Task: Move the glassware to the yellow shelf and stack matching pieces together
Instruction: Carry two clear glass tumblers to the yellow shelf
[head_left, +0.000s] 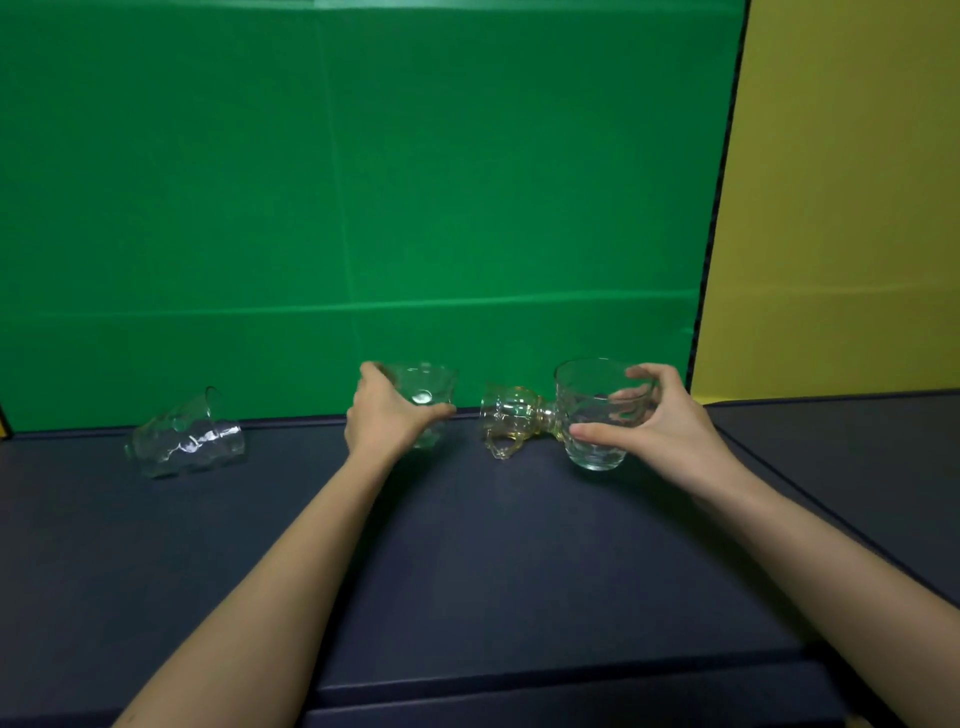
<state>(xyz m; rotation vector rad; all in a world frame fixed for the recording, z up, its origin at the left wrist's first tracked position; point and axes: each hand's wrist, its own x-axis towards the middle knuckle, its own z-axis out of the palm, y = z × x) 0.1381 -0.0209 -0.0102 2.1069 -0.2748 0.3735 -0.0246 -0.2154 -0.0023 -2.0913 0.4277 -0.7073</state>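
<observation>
My right hand (657, 421) grips a clear dimpled glass tumbler (597, 415), held upright just above the dark blue surface. My left hand (387, 415) is closed around a second clear tumbler (428, 392) of the same dimpled kind, at the back of the surface. Between the two lies an amber-tinted stemmed glass (509, 421) on its side, its foot hidden behind the right tumbler. Far left, two more clear tumblers (182, 439) lie tipped over, touching each other. The yellow area (841, 260) rises at the right.
A green backdrop (337, 182) stands behind the dark blue surface (467, 545). A dark vertical edge (719, 208) divides green from yellow. A seam runs across the surface near the front, and another slants along the right side.
</observation>
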